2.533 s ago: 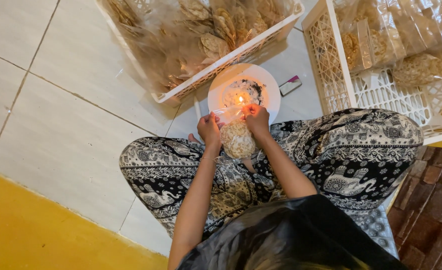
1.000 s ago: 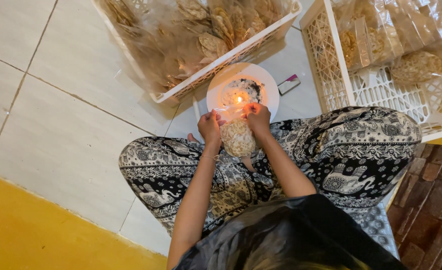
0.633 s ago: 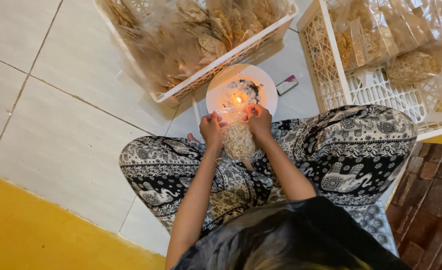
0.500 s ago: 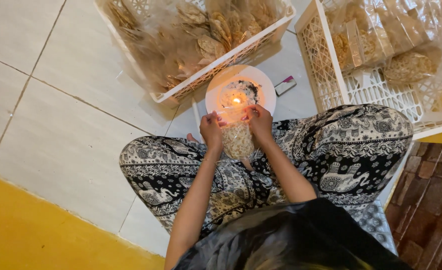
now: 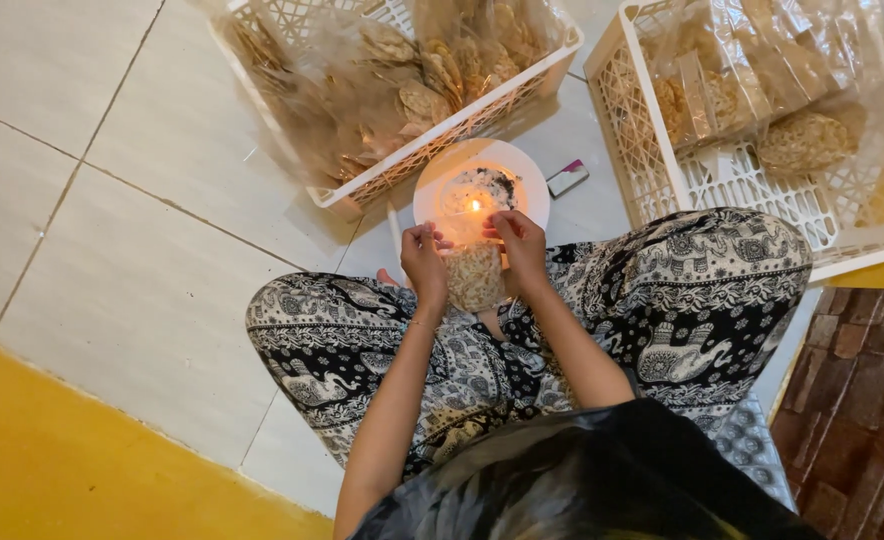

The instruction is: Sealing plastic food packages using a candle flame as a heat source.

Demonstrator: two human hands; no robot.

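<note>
Sealing seems the step in hand: at frame centre we pinch a clear bag (image 5: 474, 276) of crackers, left hand (image 5: 424, 262) and right hand (image 5: 522, 244) gripping its top beside the candle flame (image 5: 476, 206) on a white plate (image 5: 432, 188). Steady, brief contact matters.

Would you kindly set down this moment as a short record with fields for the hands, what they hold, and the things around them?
Left hand: left hand pinches the top left edge of the small clear plastic bag of pale crackers.
Right hand: right hand pinches its top right edge.
Flame: lit candle flame just beyond the bag's top, on a round white plate.
Beside plate: small lighter on the white tiled floor.
Crates: two white lattice plastic crates holding bagged crackers.
Posture: seated cross-legged in black-and-white patterned trousers.
</note>
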